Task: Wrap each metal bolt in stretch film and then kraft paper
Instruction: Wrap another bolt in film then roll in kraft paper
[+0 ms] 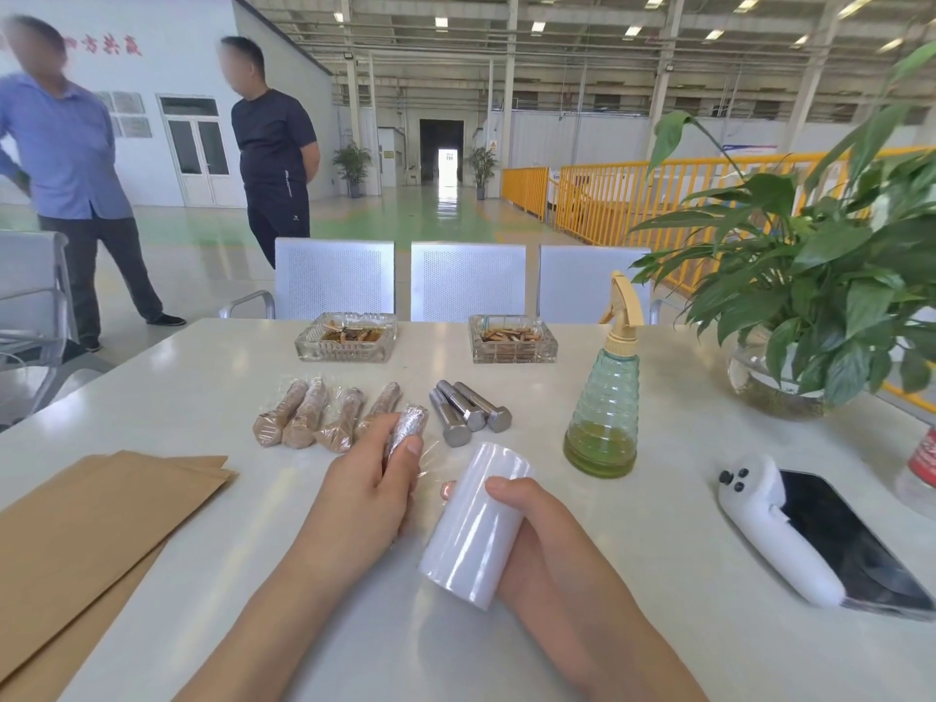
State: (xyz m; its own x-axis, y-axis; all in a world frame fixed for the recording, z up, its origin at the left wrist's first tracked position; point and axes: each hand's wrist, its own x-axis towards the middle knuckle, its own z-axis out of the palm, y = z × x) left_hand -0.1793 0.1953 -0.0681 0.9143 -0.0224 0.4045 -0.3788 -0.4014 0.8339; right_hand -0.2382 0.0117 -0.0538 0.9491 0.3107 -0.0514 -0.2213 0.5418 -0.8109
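Left hand [369, 478] curled round a film-covered bolt [407, 425], thumb pressed along its near side, fingers tucked beneath; far end of bolt poking out past the fingertips, near the table [202, 387]. Right hand [527, 529] clasped on a white roll of stretch film [478, 524], thumb over the top, 1 fingertip showing at the roll's left edge, roll tilted with its far end toward the bolt. Thin clear sheet of film [430, 458] stretched between roll and bolt. Hands close together, each gripping its own thing.

Just beyond the left hand, 4 wrapped bolts [324, 415] lying side by side in brown paper under film, heads toward the viewer. Right of these, 3 bare metal bolts [468, 410] touching each other, hex heads nearest. Stack of kraft paper sheets [86, 539] at the near left of the table.

Farther back, 2 glass ashtrays [512, 339] holding butts. Green spray bottle [605, 402] with a tan trigger right of the bare bolts. Potted plant [820, 296] in a glass bowl at far right. Dark phone [851, 539] beside a white handheld device [770, 529] at near right.

Red characters on the white wall [119, 45] at upper left, too blurred to read. Red label on a bottle [923, 461] at the right edge, text not legible.
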